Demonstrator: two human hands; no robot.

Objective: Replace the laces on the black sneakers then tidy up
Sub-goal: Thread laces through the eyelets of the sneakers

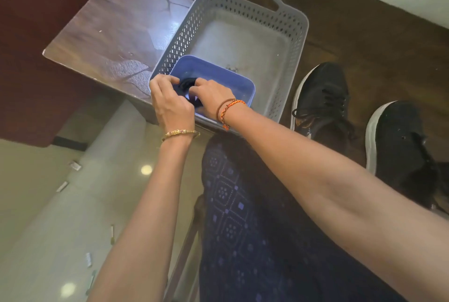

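With both sneakers [320, 97] laced at three o'clock, my left grip [170, 102] and right grip [211, 94] pinch the bundled old laces [185, 83] into the blue tray [243, 88].

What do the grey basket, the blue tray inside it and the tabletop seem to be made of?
Grey basket: looks like moulded matte plastic, judging by its perforated lattice walls and cut-out handle. Blue tray: probably smooth plastic, with rounded corners and a soft sheen. Tabletop: glossy wood or wood-look laminate; grain and bright reflections show, but which one I cannot tell.
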